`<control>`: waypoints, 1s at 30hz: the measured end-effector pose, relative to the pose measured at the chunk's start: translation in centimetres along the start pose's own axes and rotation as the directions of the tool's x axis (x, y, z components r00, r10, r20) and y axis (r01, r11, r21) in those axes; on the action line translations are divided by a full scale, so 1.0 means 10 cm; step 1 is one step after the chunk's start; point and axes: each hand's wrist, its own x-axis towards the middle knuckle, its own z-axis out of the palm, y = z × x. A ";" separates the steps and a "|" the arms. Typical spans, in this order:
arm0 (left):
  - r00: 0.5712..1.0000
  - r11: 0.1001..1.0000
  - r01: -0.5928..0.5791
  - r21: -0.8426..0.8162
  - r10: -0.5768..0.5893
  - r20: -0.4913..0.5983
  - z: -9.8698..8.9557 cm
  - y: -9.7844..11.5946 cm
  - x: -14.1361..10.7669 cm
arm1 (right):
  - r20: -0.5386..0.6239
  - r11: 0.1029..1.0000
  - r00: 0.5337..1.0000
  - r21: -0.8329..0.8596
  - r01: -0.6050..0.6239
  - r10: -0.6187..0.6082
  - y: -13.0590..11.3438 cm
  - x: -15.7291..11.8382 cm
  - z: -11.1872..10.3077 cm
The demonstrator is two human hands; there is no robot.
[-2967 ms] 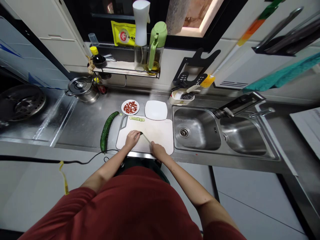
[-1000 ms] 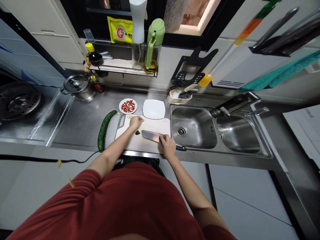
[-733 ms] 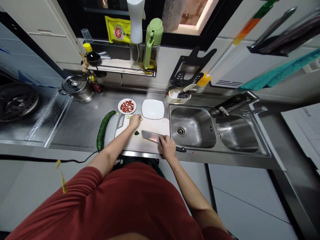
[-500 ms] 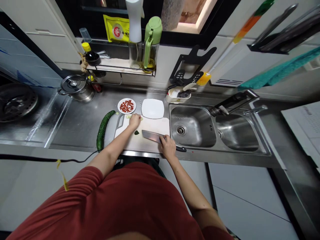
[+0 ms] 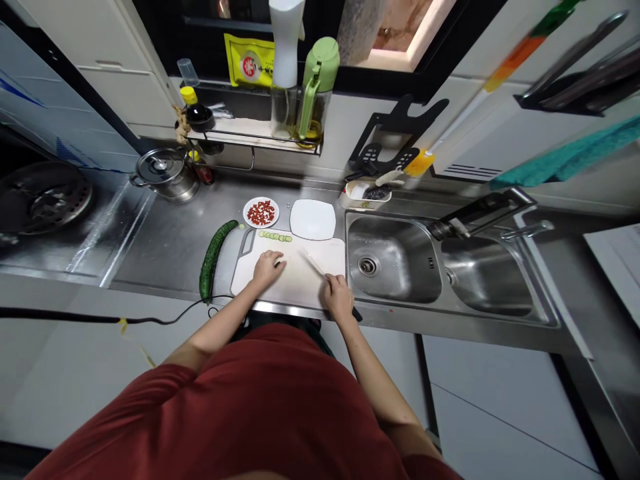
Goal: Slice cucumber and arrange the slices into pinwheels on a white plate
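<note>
I'm watching the right hand [image 5: 337, 297] closing around a cleaver [image 5: 314, 265] above a white cutting board [image 5: 300, 283], the left hand [image 5: 267, 269] resting there, its grip unreadable, cucumber slices [image 5: 274, 237] lining the board's far edge, the long cucumber [image 5: 211, 261] lying just beside it

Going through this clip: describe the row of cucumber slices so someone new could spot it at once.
On the steel counter, left of the sink, lies a white cutting board. Near its far edge, beyond the left hand, runs a short straight row of thin green cucumber slices, unlike the long dark-green cucumber lying off the board.
</note>
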 end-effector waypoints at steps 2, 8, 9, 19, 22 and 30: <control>0.999 0.999 -0.039 0.012 0.038 0.038 0.01 0.00 -0.11 | 0.015 1.000 1.000 0.024 -0.019 0.019 -0.03 0.02 0.00; 0.995 0.996 -0.083 -0.012 0.083 0.060 0.04 -0.03 -0.18 | 0.109 0.999 0.993 -0.001 -0.043 0.043 -0.14 0.10 -0.03; 0.996 0.997 -0.069 -0.028 0.071 0.045 0.03 -0.05 -0.17 | 0.117 0.999 0.992 -0.009 -0.043 0.044 -0.14 0.11 -0.02; 0.873 0.938 0.346 -0.017 -0.329 -0.361 -0.51 -0.67 0.43 | 0.115 0.995 0.989 -0.041 -0.089 0.093 -0.16 0.13 0.07; 0.855 0.916 0.400 0.034 -0.359 -0.374 -0.62 -0.83 0.59 | 0.115 0.995 0.990 -0.049 -0.082 0.087 -0.17 0.13 0.07; 0.874 0.897 0.424 0.127 -0.368 -0.318 -0.64 -0.90 0.71 | 0.120 0.996 0.990 -0.070 -0.060 0.069 -0.18 0.11 0.08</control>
